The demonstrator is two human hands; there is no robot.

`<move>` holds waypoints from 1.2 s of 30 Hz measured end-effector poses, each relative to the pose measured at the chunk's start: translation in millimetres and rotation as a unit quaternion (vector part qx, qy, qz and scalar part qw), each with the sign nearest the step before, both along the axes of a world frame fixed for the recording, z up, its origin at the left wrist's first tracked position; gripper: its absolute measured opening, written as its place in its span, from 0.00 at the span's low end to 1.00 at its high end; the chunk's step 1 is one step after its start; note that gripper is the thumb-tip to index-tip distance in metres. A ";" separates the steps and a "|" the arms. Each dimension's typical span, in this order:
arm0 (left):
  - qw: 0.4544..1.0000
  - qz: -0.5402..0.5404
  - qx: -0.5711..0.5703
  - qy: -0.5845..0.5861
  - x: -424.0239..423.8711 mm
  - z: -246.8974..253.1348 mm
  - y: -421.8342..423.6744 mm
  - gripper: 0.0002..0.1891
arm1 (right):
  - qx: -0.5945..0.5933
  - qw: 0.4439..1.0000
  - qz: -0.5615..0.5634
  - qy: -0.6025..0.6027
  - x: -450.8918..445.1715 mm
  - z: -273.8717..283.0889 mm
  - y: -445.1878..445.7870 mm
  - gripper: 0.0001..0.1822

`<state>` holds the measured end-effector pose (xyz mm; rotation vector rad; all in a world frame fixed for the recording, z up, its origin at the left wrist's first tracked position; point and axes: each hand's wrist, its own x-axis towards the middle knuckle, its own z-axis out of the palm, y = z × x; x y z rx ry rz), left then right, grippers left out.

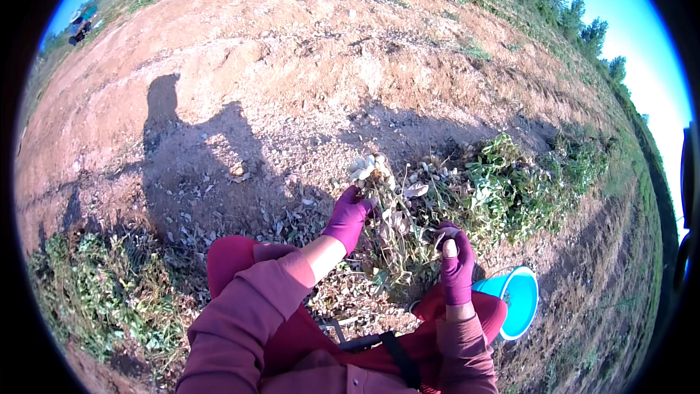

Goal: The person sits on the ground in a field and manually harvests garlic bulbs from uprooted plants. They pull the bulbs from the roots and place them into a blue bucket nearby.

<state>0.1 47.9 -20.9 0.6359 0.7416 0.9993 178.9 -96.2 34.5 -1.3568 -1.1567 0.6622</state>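
My left hand [350, 218], in a purple fingerless glove, is closed around the stems of an uprooted peanut plant [395, 230]. A cluster of pale peanut pods [372, 169] shows at its root end, just above that hand. The dry stems and leaves hang down between my knees. To the right of the plant is my right hand [457, 262], in a matching glove, thumb up and fingers curled inward. Something pale shows by its fingertips; whether it is a pod or a bare finger is unclear.
A light-blue bucket [513, 306] leans beside my right knee. Pulled peanut plants [508, 191] are heaped ahead to the right, and more greenery [104, 295] lies at left. Dry leaves litter the soil before me. Another person [80, 27] is far off at upper left.
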 end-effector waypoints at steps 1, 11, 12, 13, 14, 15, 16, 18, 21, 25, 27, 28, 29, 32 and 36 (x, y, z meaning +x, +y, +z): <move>0.999 -0.030 0.008 0.029 1.3 3.0 -3.8 0.22 | -0.026 1.000 0.009 -0.003 -3.3 -2.9 6.6 0.35; 0.965 -0.100 0.125 0.207 16.9 -2.4 -26.2 0.27 | -0.302 0.912 0.079 0.266 -15.8 -59.4 20.5 0.36; 0.965 -0.068 0.128 0.217 17.0 -11.2 -26.3 0.25 | -0.306 0.911 0.043 0.273 -17.9 -63.0 22.9 0.34; 0.969 -0.057 0.119 0.210 16.3 -19.2 -26.8 0.24 | -0.311 0.908 0.006 0.280 -19.8 -65.6 26.0 0.31; 0.972 -0.046 0.109 0.202 15.6 -27.3 -27.3 0.23 | -0.269 0.918 -0.004 0.293 -23.8 -67.3 27.7 0.32; 0.975 -0.037 0.099 0.195 15.1 -33.8 -28.5 0.22 | -0.226 0.925 -0.015 0.305 -27.2 -67.8 27.7 0.33; 0.968 -0.014 0.091 0.233 13.6 -44.1 -28.3 0.17 | -0.205 0.941 0.016 0.269 -25.5 -68.4 26.0 0.34; 0.975 -0.077 -0.028 0.206 13.9 -51.3 -26.5 0.13 | -0.203 0.949 0.063 0.235 -18.9 -63.1 22.4 0.35; 0.969 -0.199 -0.110 0.097 13.4 -23.9 -24.3 0.18 | -0.145 0.967 0.092 0.189 -16.5 -54.5 12.7 0.32; 0.961 -0.233 -0.107 0.098 21.6 -16.0 -26.8 0.26 | -0.182 0.977 0.109 0.025 -16.7 -66.4 17.2 0.19; 0.933 -0.302 -0.179 0.083 16.5 12.8 -33.4 0.25 | -0.214 0.966 0.045 -0.135 -28.3 -60.4 15.2 0.17; 0.926 -0.308 -0.209 0.064 14.9 7.3 -33.8 0.23 | -0.231 0.959 0.041 -0.160 -33.7 -49.1 15.5 0.17; 0.938 -0.290 -0.181 0.061 13.3 1.9 -34.0 0.23 | -0.249 0.950 0.038 -0.184 -36.9 -45.3 14.3 0.17; 0.982 -0.179 0.019 0.050 20.9 -23.9 -28.3 0.23 | -0.173 0.959 0.077 -0.211 -35.9 -49.4 10.1 0.14; 0.983 -0.177 0.011 0.054 21.1 -17.4 -26.7 0.23 | -0.198 0.943 0.103 -0.249 -46.2 -52.4 5.0 0.17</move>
